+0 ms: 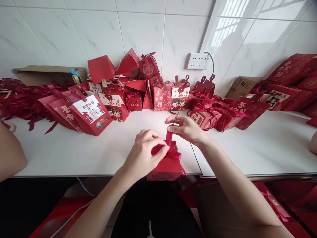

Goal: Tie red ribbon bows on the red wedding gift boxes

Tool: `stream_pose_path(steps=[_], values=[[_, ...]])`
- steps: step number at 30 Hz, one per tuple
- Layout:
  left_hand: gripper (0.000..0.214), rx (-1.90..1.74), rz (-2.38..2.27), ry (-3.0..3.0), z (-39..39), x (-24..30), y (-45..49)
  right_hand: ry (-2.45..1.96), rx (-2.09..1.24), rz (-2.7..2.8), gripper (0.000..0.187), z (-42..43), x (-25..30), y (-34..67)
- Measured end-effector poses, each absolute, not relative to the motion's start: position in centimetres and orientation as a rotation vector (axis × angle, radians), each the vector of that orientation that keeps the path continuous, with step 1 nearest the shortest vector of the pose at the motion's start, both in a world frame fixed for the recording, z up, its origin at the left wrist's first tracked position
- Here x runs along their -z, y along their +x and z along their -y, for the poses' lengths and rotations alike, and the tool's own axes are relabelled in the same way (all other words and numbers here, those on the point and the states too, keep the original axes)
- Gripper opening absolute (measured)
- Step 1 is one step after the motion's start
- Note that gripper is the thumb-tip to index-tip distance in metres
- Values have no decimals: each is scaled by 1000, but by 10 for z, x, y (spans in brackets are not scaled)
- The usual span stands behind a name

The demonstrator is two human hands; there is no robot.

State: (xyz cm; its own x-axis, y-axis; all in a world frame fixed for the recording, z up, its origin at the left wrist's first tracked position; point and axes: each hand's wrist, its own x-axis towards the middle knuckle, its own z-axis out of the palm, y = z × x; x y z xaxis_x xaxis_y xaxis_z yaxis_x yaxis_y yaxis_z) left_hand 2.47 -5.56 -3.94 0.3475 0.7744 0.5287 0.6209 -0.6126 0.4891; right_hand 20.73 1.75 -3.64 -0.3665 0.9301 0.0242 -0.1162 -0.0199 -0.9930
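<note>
A small red gift box [165,167] stands at the front edge of the white table [74,152]. A red ribbon [170,147] runs across its top. My left hand [145,153] is closed, pinching a loop of the ribbon over the box. My right hand [184,127] is just behind the box, fingers curled around the upright ribbon end.
Many red gift boxes and bags [138,89] crowd the back of the table against the tiled wall. Loose red ribbons [22,99] lie at the left. A wall socket [197,61] and cardboard boxes [241,86] sit behind. Another person's arm [10,153] shows at the left edge.
</note>
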Motion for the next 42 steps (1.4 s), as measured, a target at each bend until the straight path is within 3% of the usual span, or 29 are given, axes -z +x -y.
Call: stream_pose_path(steps=[4,9,11,15,17,21,27,42], values=[[13,-1065,-1377,2483,65,47,30,-994,-1718,1383,34,-30,38,202],[9,-988,-1390,2427,62,49,28,-1169,-1683,1475,34,-35,55,191],[8,-953,-1397,2346,60,48,30,-1235,-1542,1547,33,-31,56,193],[7,-1040,-1395,2237,61,46,32,-1312,-958,1615,28,-5,43,211],[7,-1203,-1415,2176,65,46,28,-1347,-840,1680,36,16,37,221],[14,-1303,-1606,1885,79,52,15,-1450,-1020,1876,51,54,40,227],[34,-1018,-1599,1514,87,62,15,-1413,-1111,1830,45,66,53,215],[33,-1206,-1418,1345,86,72,24,-1138,-1409,1681,47,56,64,219]])
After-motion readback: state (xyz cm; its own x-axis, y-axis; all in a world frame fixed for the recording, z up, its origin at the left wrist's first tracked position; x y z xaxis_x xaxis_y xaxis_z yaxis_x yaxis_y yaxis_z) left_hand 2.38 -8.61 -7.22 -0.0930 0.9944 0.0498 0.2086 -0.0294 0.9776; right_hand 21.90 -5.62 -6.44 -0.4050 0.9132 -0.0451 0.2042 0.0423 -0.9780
